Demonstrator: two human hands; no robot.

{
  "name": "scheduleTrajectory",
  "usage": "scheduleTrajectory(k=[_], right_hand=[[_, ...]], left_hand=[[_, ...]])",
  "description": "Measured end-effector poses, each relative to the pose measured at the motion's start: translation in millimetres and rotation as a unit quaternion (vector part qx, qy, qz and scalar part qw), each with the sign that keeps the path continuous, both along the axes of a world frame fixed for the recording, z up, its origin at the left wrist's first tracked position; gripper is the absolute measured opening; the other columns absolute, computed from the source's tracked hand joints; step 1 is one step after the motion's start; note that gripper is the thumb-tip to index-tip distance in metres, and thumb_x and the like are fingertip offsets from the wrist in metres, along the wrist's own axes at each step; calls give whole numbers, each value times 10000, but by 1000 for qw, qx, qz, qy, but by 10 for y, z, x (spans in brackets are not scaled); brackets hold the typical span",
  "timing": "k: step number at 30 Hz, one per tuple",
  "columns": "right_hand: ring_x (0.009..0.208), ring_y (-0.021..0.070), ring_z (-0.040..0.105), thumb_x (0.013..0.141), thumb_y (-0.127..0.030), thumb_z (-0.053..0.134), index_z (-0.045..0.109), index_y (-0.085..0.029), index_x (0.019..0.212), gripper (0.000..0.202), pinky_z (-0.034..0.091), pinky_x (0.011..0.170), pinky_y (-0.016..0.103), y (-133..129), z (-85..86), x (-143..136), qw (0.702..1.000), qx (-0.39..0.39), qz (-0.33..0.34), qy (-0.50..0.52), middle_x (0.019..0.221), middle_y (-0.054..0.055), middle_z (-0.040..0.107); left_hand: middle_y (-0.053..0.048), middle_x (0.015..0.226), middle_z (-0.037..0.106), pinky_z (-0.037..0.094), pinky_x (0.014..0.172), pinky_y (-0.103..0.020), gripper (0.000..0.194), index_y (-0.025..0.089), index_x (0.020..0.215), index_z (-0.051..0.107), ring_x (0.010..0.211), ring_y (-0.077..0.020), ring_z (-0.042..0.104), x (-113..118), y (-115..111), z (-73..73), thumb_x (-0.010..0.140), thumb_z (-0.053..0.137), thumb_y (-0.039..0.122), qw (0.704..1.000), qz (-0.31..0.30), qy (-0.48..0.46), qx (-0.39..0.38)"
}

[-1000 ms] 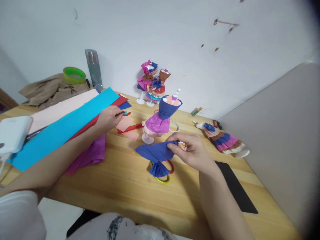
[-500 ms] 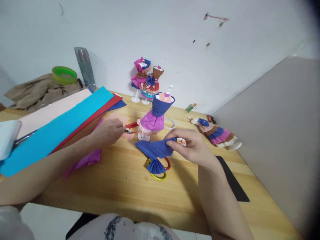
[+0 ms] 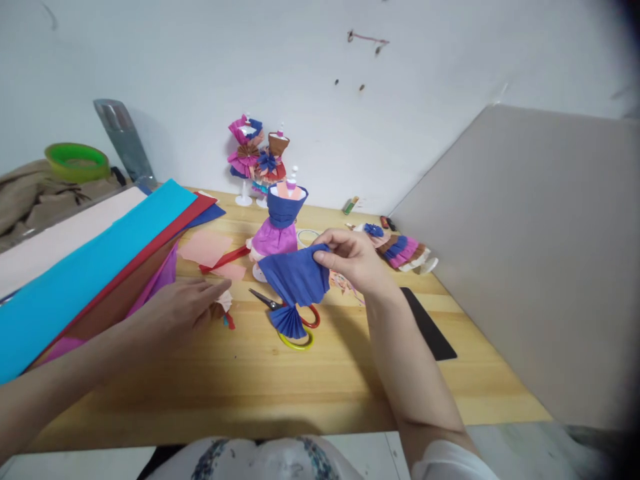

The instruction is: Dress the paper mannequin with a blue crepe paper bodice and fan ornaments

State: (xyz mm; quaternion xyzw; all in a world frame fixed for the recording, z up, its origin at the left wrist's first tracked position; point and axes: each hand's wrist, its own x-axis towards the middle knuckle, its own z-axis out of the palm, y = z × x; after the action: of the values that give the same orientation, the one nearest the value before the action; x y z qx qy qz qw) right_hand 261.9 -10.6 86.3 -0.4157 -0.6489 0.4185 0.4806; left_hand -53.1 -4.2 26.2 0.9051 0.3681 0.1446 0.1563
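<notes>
Head view: R hand [image 3: 353,263] had blue sheet [image 3: 295,273] pinched at 2 o'clock corner; sheet hung nr centre, dress form [image 3: 283,207] at its 11, scissors [image 3: 273,305] at 7. L hand [image 3: 183,307], at 9, hovered by/on tabletop [image 3: 330,380] scraps [image 3: 227,301]; couldn't tell grip.

noted at the bench [image 3: 320,390]: smooth wood, visible grain, soft sheen. found matt, paper-like and lightly creased in the blue piece [image 3: 295,275]; crisply pleated in the blue fan [image 3: 289,323]. recorded on the scissors [image 3: 273,305]: metal blades, smooth glossy plastic handles. logged smooth, matt, paper-like stock in the cyan sheet [image 3: 115,263]. observed rumpled, matt cloth in the brown fabric [image 3: 30,193]; smooth, plastic-looking finish on the green tape roll [image 3: 90,168]; flat, matt face on the black pad [image 3: 430,327].
</notes>
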Motion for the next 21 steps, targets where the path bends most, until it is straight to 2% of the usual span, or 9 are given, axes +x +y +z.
scheduleTrajectory(k=[2,4,7,9,10,12,14,18,21], right_hand=[[555,109,530,629,-499,843,640,-189,721,383,445,522,240,-4,2,-15,999,-11,-10,30,639,-18,608],[538,109,532,585,-518,865,639,-193,723,419,453,524,244,-13,-10,-30,997,-28,-8,70,623,-24,608],[497,94,511,554,-485,889,637,-195,733,424,434,503,229,-20,-56,-55,989,-61,2,137,588,-42,591],[480,87,508,537,-452,901,639,-197,737,416,431,491,219,-17,-96,-74,980,-91,8,179,578,-52,588],[480,86,516,522,-435,909,641,-197,734,416,440,495,217,-15,-118,-84,974,-106,9,199,584,-52,596],[501,90,544,490,-400,923,643,-193,722,418,470,523,225,-16,-162,-104,965,-131,7,227,616,-43,630],[534,97,575,480,-367,928,643,-186,714,411,492,561,231,-31,-205,-112,961,-147,3,235,650,-31,660],[542,95,590,518,-335,920,658,-169,734,378,484,562,222,-120,-241,-71,965,-168,14,199,641,-29,667],[507,84,569,549,-335,911,665,-162,733,352,458,528,209,-205,-191,-18,972,-171,46,152,600,-41,653]], left_hand=[[-111,1085,739,516,744,-352,404,206,1271,635,821,-224,683,103,-17,80,918,487,335,985,60,-108,-121],[-111,1188,710,538,748,-346,522,228,1327,599,910,-244,693,274,-22,123,853,629,445,928,76,-220,-291],[-84,1142,730,511,887,-335,543,222,1208,663,1071,-253,663,587,4,72,727,792,440,796,65,-363,-480],[-72,1023,751,502,914,-340,473,202,1005,709,1029,-251,677,782,9,-5,636,858,458,673,59,-384,-629],[-88,1000,755,518,889,-367,490,191,935,703,986,-268,689,864,-3,-37,600,859,513,651,57,-380,-654],[-115,1067,748,512,922,-390,507,188,974,688,1033,-279,681,989,-61,-69,672,789,582,632,43,-382,-673],[-134,1035,744,507,920,-380,481,168,993,669,1016,-267,679,1054,-139,-57,722,763,554,617,29,-385,-686],[-108,915,722,525,814,-353,452,156,941,634,845,-215,678,1035,-199,-15,717,775,522,638,30,-412,-649],[-107,926,719,529,810,-357,404,164,874,605,859,-218,693,988,-118,-17,734,761,510,658,3,-427,-620]])
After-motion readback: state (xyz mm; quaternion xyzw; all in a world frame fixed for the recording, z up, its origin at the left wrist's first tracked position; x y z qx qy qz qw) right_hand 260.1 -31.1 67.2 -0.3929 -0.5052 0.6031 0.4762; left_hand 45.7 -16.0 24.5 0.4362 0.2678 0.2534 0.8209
